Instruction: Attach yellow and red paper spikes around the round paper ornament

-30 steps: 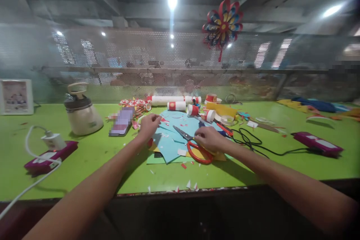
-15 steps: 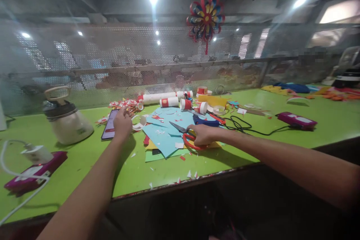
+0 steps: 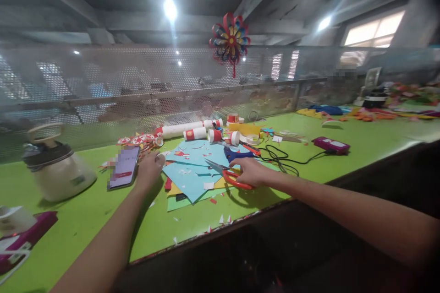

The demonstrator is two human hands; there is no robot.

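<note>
My right hand (image 3: 252, 171) is closed around the orange handles of a pair of scissors (image 3: 228, 175). The blades point left over light blue paper sheets (image 3: 192, 178), slightly parted. My left hand (image 3: 149, 171) lies just right of a phone (image 3: 124, 168) with a lit screen. Its fingers are curled at a curved white paper piece (image 3: 160, 160) and partly hide it. Beside the right hand, a blue-handled tool (image 3: 237, 153) rests on the sheets. Cut paper cups (image 3: 195, 134) lie behind the paper.
A white spray bottle (image 3: 60, 169) stands at left, above a purple power strip (image 3: 30, 238) with a plug. Another purple box (image 3: 331, 145) trails a black cable at right. Red-and-white paper flowers (image 3: 140, 139) lie behind the phone. A perforated screen (image 3: 137, 91) backs the green table (image 3: 154, 238).
The view has turned to the right. My left hand has moved off the phone's edge to the curved white paper piece. The right hand still holds the scissors over the blue paper.
</note>
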